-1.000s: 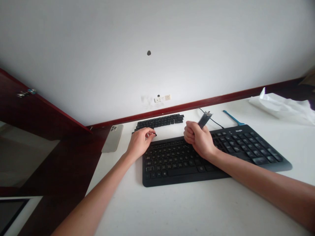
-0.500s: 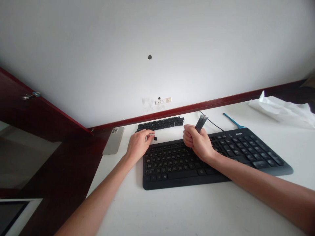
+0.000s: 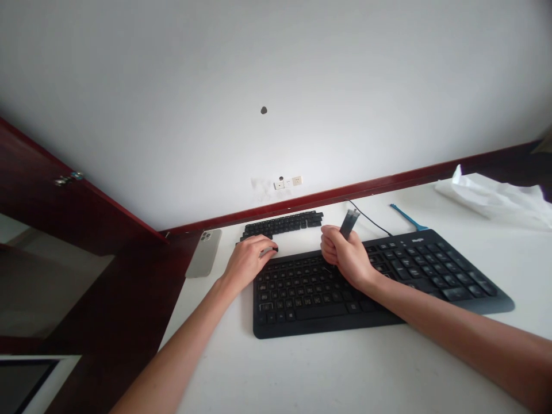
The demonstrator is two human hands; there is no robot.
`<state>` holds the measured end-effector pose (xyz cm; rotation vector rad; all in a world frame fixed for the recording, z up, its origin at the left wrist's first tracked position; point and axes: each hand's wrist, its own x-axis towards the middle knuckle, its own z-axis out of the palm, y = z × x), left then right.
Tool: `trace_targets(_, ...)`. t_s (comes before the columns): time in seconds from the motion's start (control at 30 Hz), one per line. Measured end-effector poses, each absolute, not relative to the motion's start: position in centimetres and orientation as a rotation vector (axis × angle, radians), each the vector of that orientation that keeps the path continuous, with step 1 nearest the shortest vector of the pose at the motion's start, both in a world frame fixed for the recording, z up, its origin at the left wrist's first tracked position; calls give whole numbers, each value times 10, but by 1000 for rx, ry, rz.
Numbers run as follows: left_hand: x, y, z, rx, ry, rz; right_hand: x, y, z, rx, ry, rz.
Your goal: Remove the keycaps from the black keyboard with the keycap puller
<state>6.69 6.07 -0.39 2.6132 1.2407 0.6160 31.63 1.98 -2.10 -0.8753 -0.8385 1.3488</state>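
Observation:
A dark keyboard lies on the white table. My right hand is closed in a fist around the dark, see-through handle of a keycap puller. The handle sticks up out of the fist, and the lower end is mostly hidden between hand and keys. Just beyond the keyboard's far left edge is my left hand, its thumb and fingers closed at a small black keycap. Loose keycaps stand in rows behind that hand, partly covered by it.
A grey phone rests by the table's left edge. Behind the keyboard lie its black cable and a thin blue brush-like tool. A crumpled white plastic bag is at the far right. The wall with sockets rises behind.
My left fingers have come over the loose keycap, which lay beside them before. My right hand keeps its grip with little movement. The view has tilted slightly.

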Motion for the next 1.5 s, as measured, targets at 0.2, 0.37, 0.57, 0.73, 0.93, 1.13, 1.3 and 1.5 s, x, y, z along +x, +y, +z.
trace_targets(0.2, 71, 62, -3, 2573, 1240, 624, 315, 19, -18, -879, -835, 1357)
trace_targets(0.37, 74, 62, -2, 2576, 1242, 585, 315, 19, -17, -891, -840, 1351)
trace_targets(0.57, 75, 65, -6, 2761, 1357, 590, 316, 20, -19, -885, -839, 1357)
trace_targets(0.73, 82, 74, -2, 2875, 1378, 560, 316, 20, -20, -878, -836, 1359)
trace_targets(0.93, 90, 80, -3, 2876, 1474, 538, 315, 20, -18, -897, -836, 1352)
trace_targets(1.13, 90, 80, -8, 2877, 1518, 565, 315, 20, -19, -894, -839, 1354)
trace_targets(1.3, 88, 83, -9, 2872, 1541, 567, 316, 21, -20, -892, -850, 1348)
trace_targets(1.5, 90, 82, -10, 2873, 1565, 562, 315, 21, -20, -896, -847, 1350)
